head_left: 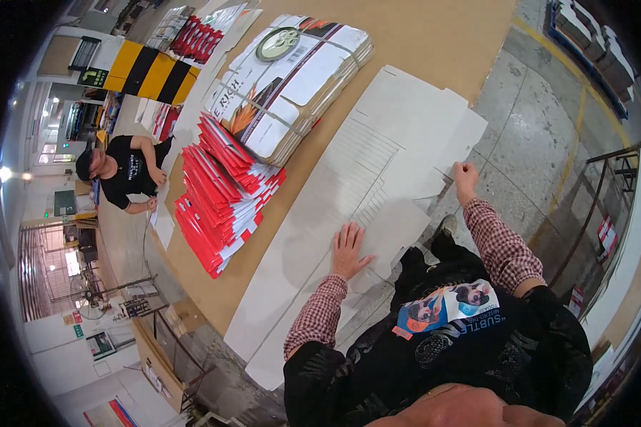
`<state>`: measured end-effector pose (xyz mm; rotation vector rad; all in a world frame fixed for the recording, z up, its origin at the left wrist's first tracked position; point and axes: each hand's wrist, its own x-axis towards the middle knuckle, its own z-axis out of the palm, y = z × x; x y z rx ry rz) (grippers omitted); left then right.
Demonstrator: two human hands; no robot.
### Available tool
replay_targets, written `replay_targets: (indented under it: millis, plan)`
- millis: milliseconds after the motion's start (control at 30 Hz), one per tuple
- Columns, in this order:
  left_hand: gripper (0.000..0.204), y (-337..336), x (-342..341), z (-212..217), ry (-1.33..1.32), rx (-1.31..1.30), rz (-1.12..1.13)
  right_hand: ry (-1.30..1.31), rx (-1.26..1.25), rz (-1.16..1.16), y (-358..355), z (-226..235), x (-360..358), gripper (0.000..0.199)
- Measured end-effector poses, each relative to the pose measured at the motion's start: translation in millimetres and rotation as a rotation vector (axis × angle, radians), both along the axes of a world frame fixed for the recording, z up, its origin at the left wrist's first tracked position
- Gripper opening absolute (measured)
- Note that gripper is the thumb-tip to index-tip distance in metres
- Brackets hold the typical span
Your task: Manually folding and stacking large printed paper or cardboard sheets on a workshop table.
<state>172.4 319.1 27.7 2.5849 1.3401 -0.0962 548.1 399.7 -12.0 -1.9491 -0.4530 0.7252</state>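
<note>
A large flat cardboard sheet [320, 185], pale grey with cut and creased lines and tabs along its edge, lies slantwise across the table in front of me and juts over the near edge. My left hand [349, 250] rests flat on it, fingers spread. At the sheet's right edge my right hand [465, 178] is closed, its fingers curled against a small tab; the fingertips are partly hidden. Beyond the sheet, red and white folded card pieces [224, 192] lie fanned in an overlapping pile. Next to them stands a strapped bundle of printed white cardboard [292, 78].
The brown table [434, 35] runs along the far side. Across it a co-worker [132, 171] in black handles pale sheets. A yellow-and-black striped panel [149, 71] stands at far left. Stacked boards [591, 43] lie at far right, and a metal-framed rack [612, 213] stands nearer.
</note>
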Motion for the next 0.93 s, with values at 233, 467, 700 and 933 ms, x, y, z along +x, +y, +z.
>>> replay_targets:
  millis: [233, 467, 700, 933]
  plan:
    - [0.08, 0.4, 1.0, -0.2, -0.003, -0.008, 0.0, -0.032, -0.072, -0.018, 2.0, -6.9, -3.0, 0.027]
    - [0.08, 2.8, 4.3, 3.3, 0.005, -0.01, 0.006, 0.396, 0.166, -0.34, -2.8, -31.9, 16.5, 0.02]
    - [0.079, 3.2, 10.4, 3.3, -0.004, -0.016, -0.002, 0.545, 0.106, -0.319, 6.2, -15.2, 41.3, 0.052]
    - [0.08, -4.4, -3.6, -2.6, -0.004, -0.012, 0.061, 0.935, 0.12, -0.057, 44.0, -41.3, 18.4, 0.056]
